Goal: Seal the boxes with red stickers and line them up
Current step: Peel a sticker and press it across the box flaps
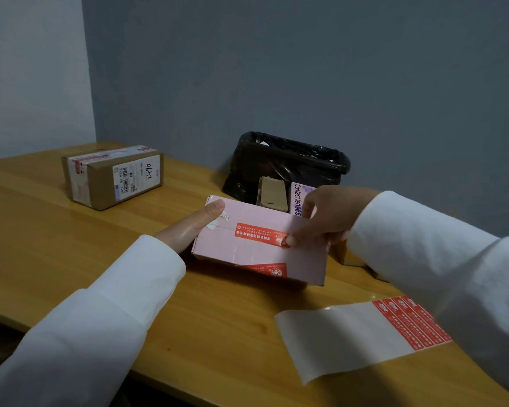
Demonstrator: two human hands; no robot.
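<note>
Pink cardboard makes the box (259, 242) in the middle of the wooden table (71, 254). The person's left hand (194, 224) holds the box's left end, with the thumb lying on top near the far corner. A red sticker (259, 234) lies flat across the seam on the lid. The right hand (323, 218) is over the box's right end, and its fingertips (291, 239) press down on the right end of that sticker. A second red sticker (269, 270) shows on the front side of the box. Near the right sleeve lies a sticker sheet (350, 333), mostly bare, with a few red stickers left at its right end. A brown box (112, 177) with a white label sits well apart at the far left. Behind the pink box stands a bin lined with a black bag (288, 163), with a small brown carton (272, 193) and a "Contact lenses" box (299, 198) just beside it.
</note>
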